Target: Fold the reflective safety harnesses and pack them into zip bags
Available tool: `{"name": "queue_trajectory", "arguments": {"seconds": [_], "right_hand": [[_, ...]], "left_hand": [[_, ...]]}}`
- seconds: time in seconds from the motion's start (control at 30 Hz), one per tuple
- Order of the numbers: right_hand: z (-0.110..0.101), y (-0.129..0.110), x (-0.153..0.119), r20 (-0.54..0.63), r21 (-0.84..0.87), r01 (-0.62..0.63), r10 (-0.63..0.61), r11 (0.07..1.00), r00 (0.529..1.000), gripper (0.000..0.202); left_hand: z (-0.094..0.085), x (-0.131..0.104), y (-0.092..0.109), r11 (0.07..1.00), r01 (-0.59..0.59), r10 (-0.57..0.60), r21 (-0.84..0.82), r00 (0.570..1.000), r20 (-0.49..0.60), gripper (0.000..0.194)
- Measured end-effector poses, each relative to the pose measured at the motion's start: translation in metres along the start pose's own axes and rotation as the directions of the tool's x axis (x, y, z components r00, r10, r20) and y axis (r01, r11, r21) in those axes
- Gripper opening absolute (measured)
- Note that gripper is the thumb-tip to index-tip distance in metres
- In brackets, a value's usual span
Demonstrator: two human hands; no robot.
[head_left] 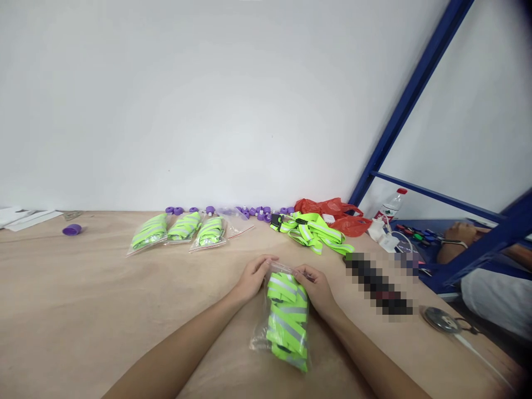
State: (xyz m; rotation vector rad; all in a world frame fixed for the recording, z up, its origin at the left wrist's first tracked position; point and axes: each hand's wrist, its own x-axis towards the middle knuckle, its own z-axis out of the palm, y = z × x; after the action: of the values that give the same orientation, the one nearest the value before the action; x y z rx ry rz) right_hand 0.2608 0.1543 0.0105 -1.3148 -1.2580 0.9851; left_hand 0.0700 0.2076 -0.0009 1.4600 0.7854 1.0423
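Hands [254,275] [315,282] grip a clear bag [261,331]; the bottle label [386,213] is illegibly small.

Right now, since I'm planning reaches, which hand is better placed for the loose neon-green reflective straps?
Probably the right hand: nearer those straps than the left hand, though both hold the clear plastic bag.

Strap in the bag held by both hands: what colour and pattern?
The strap is neon yellow-green with a silvery-grey stripe, shown in the head view.
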Motion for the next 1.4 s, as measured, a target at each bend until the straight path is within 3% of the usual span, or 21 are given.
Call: {"name": "queue_trajectory", "arguments": {"seconds": [0.1,0.2,0.33,0.4,0.5,0.57,0.67,0.8,0.9,1.03,1.1,1.2,1.27,1.33,1.4], "right_hand": [[-0.003,-0.003,0.002,0.006,0.025,-0.028,0.028,0.999,1.0,0.039],[-0.006,-0.003,0.004,0.073,0.048,-0.046,0.042,0.998,0.996,0.036],[-0.006,0.003,0.002,0.119,0.076,-0.153,0.143,0.985,0.983,0.035],[-0.005,0.007,0.001,0.032,0.127,-0.172,0.17,0.977,0.985,0.036],[-0.004,0.008,0.003,-0.185,0.239,-0.088,0.134,0.967,0.973,0.039],[-0.004,0.007,0.005,-0.238,0.296,-0.077,0.152,0.952,0.959,0.041],[-0.004,0.005,0.006,-0.163,0.296,-0.136,0.19,0.946,0.968,0.044],[-0.002,0.005,0.0,0.069,0.083,-0.111,0.105,0.99,0.992,0.058],[0.001,0.007,-0.008,0.174,-0.09,0.029,-0.013,0.995,0.985,0.068],[0.002,0.007,-0.012,0.026,-0.256,0.267,-0.269,0.929,0.963,0.062],[0.0,0.004,-0.012,-0.038,-0.375,0.397,-0.442,0.837,0.896,0.055],[-0.001,-0.003,-0.01,0.053,-0.536,0.542,-0.615,0.647,0.787,0.031],[0.0,-0.006,-0.009,0.223,-0.567,0.612,-0.613,0.551,0.758,0.017],[0.003,-0.005,-0.009,0.379,-0.564,0.649,-0.539,0.51,0.753,0.018],[0.006,-0.001,-0.009,0.461,-0.571,0.653,-0.464,0.497,0.756,0.023]], "left_hand": [[-0.006,0.006,-0.006,0.995,0.063,-0.069,-0.078,0.994,-0.079,0.05],[-0.011,0.01,-0.01,0.996,0.007,-0.019,-0.089,0.991,-0.129,0.044],[-0.02,0.011,-0.011,0.984,-0.112,0.135,0.137,0.976,-0.171,0.032],[-0.026,0.01,-0.008,0.927,-0.2,0.258,0.316,0.954,-0.152,0.03],[-0.036,0.011,-0.001,0.726,-0.335,0.451,0.601,0.891,-0.048,0.035],[-0.044,0.013,0.003,0.528,-0.346,0.498,0.775,0.866,0.047,0.035],[-0.054,0.017,0.005,0.276,-0.211,0.401,0.938,0.912,0.087,0.029],[-0.063,0.022,0.0,0.13,-0.021,0.224,0.991,0.975,-0.009,0.026],[-0.066,0.025,-0.005,0.095,0.058,0.141,0.994,0.987,-0.071,0.034],[-0.066,0.025,-0.009,0.099,0.074,0.108,0.992,0.991,-0.084,0.046],[-0.066,0.025,-0.01,0.108,0.066,0.11,0.992,0.991,-0.078,0.046],[-0.064,0.024,-0.009,0.13,0.034,0.129,0.991,0.99,-0.051,0.046],[-0.063,0.024,-0.008,0.145,-0.002,0.14,0.989,0.99,-0.018,0.051],[-0.062,0.024,-0.008,0.161,-0.034,0.145,0.986,0.989,0.01,0.057],[-0.062,0.024,-0.009,0.175,-0.041,0.153,0.984,0.988,0.014,0.058]]}}
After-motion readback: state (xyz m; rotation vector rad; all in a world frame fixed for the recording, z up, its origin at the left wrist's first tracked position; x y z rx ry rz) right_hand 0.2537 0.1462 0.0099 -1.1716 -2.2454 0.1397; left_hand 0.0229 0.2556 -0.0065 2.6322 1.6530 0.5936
